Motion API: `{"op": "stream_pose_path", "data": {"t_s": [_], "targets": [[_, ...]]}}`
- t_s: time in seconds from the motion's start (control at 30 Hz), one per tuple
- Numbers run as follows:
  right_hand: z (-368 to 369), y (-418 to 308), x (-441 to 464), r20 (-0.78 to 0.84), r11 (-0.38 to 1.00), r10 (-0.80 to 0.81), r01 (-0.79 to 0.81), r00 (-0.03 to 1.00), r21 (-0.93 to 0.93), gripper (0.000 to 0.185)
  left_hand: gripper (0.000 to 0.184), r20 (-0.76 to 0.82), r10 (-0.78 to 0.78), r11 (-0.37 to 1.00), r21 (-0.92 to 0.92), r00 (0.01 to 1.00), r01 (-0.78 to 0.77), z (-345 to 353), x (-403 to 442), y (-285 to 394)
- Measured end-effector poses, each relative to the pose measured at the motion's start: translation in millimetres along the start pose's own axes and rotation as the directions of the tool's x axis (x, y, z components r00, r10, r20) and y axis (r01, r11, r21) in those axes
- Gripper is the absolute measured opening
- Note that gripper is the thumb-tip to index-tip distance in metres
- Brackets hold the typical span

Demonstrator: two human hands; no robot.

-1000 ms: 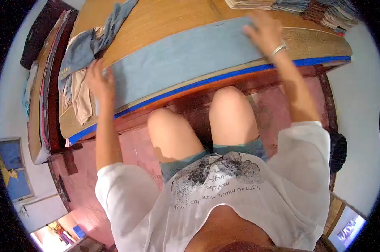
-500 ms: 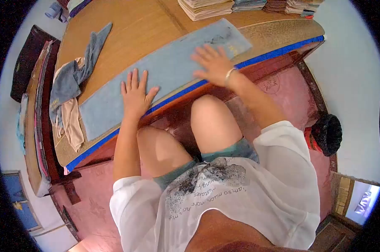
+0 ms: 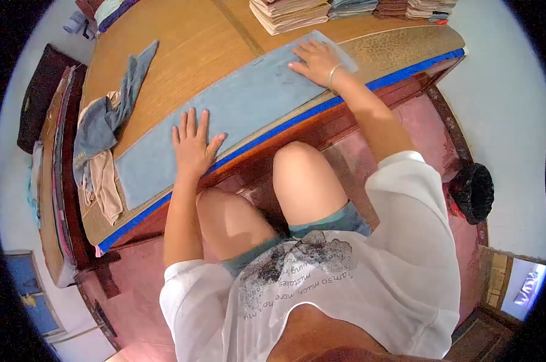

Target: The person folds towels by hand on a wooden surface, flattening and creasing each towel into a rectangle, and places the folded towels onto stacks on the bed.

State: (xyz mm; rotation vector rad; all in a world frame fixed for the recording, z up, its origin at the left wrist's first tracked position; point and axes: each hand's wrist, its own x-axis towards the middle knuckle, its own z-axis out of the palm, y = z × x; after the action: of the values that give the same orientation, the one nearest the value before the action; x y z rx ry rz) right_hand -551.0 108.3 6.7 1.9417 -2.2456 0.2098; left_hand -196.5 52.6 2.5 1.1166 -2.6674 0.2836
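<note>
A long blue-grey towel (image 3: 249, 90) lies flat along the near edge of the wooden table (image 3: 182, 36). My left hand (image 3: 193, 142) rests on its left half, palm down with the fingers spread. Toward the towel's right end, my right hand (image 3: 316, 63) lies palm down on the cloth with fingers apart; a bangle is on that wrist. Neither hand grips anything. My right hand covers part of the towel's right end.
To the left, a crumpled blue-grey towel (image 3: 98, 123) lies with a beige one (image 3: 107, 187). Folded beige cloths (image 3: 291, 15) stand in a stack at the back, beside blue (image 3: 352, 7) and brown piles. A blue strip (image 3: 273, 130) runs along the table's front edge. A black bag (image 3: 472, 193) sits at right.
My right hand has moved slightly right and away from me over the towel. The dark and yellow marks at its right end no longer show. My left hand stays nearly in place.
</note>
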Motion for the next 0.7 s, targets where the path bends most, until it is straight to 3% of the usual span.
{"op": "stream_pose_path", "data": {"t_s": [0.2, 0.37, 0.53, 0.7], "targets": [[18, -2, 4, 0.039, 0.988, 0.153, -0.151, 0.988, -0.039, 0.066, 0.066, -0.002, -0.023, 1.0, -0.017, 1.0, 0.023, 0, 0, 0], [18, 1, 4, 0.05, 0.982, 0.154, -0.147, 0.987, -0.121, 0.066, 0.065, 0.036, -0.018, 1.0, -0.013, 0.999, 0.018, -5, -7, -18], [15, 0, 3, 0.047, 0.983, 0.135, -0.128, 0.99, -0.13, 0.065, 0.064, 0.03, -0.191, 0.98, 0.066, 0.981, 0.189, -9, -43, -81], [7, -5, 2, 0.071, 0.98, 0.166, -0.156, 0.984, -0.127, 0.062, 0.068, 0.008, -0.447, 0.891, 0.09, 0.895, 0.444, -9, -81, -154]]}}
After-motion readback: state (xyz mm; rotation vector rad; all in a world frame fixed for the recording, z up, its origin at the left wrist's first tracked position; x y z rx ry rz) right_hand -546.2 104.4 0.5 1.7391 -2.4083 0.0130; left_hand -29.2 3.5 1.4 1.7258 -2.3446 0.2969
